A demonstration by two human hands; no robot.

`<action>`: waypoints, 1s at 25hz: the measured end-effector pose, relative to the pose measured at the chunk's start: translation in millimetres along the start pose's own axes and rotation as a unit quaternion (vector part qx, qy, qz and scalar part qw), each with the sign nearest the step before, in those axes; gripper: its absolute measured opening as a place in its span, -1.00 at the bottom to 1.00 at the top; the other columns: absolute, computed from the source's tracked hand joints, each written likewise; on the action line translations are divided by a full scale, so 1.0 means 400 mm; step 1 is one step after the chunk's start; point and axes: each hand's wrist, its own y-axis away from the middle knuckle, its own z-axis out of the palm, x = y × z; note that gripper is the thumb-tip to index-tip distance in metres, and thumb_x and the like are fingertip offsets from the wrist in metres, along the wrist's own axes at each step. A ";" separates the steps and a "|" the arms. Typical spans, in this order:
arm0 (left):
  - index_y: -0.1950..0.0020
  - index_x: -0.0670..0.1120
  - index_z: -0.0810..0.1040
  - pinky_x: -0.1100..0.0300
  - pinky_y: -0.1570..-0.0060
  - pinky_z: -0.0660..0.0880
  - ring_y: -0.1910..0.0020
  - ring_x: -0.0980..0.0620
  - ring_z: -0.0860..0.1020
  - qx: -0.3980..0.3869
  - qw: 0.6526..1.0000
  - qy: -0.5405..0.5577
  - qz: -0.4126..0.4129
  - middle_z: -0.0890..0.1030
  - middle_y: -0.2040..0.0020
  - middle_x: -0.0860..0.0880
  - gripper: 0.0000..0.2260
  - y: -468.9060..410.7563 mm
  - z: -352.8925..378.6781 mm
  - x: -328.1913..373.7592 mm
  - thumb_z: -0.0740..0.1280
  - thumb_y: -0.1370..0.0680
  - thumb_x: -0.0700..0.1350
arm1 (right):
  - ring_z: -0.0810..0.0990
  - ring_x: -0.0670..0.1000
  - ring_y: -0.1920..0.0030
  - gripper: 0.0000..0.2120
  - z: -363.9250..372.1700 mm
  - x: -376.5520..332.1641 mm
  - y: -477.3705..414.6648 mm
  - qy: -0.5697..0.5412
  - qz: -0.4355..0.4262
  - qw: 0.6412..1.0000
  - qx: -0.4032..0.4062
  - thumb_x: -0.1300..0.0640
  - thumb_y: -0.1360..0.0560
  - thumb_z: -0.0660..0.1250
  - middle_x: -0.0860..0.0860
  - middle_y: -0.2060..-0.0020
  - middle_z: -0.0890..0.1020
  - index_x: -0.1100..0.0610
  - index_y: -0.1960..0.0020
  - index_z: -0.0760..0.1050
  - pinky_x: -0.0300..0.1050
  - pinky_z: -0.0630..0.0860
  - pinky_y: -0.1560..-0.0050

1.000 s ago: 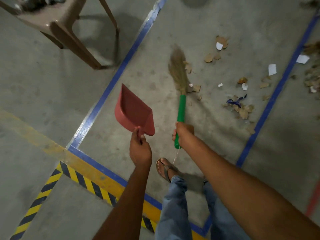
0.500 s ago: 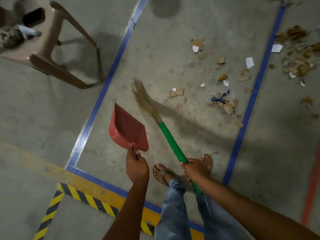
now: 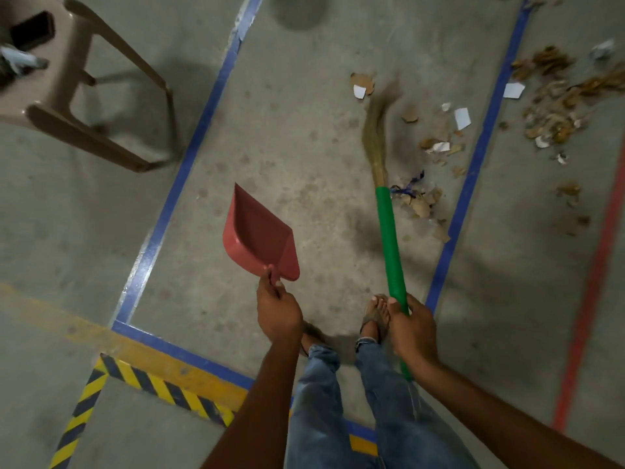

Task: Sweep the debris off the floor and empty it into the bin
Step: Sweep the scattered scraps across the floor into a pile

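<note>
My left hand [image 3: 278, 309] grips the handle of a red dustpan [image 3: 258, 238], held above the floor with its mouth pointing away. My right hand [image 3: 413, 328] is closed on the green handle of a broom [image 3: 389, 238]. The broom's straw head [image 3: 377, 130] is blurred and lies among scattered debris [image 3: 436, 147] of cardboard scraps and white paper on the concrete floor between two blue lines. A denser heap of debris [image 3: 554, 106] lies past the right blue line. No bin is in view.
A brown plastic chair [image 3: 81, 106] stands at the upper left with a dark phone on its seat. Blue tape lines [image 3: 199, 143] bound the lane. A yellow-black hazard strip [image 3: 159, 384] runs at the lower left, a red line [image 3: 588, 289] at the right. My sandalled feet [image 3: 373, 314] stand below.
The broom has swung from the left, beside the dustpan, over to the right so its head is among the scraps. The dustpan has stayed roughly in place in my left hand.
</note>
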 end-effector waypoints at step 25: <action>-0.47 0.08 0.45 -0.02 -0.14 0.48 -0.21 -0.15 0.60 0.064 0.996 -0.026 -0.057 0.64 -0.27 -0.04 -0.67 -0.550 -0.496 -0.190 0.14 -0.71 -0.09 | 0.41 -0.02 0.60 -0.70 0.689 -0.500 0.378 -0.066 0.138 0.972 -0.179 -0.01 -0.63 0.26 0.08 0.43 0.54 0.22 0.07 0.55 -0.22 0.34 0.60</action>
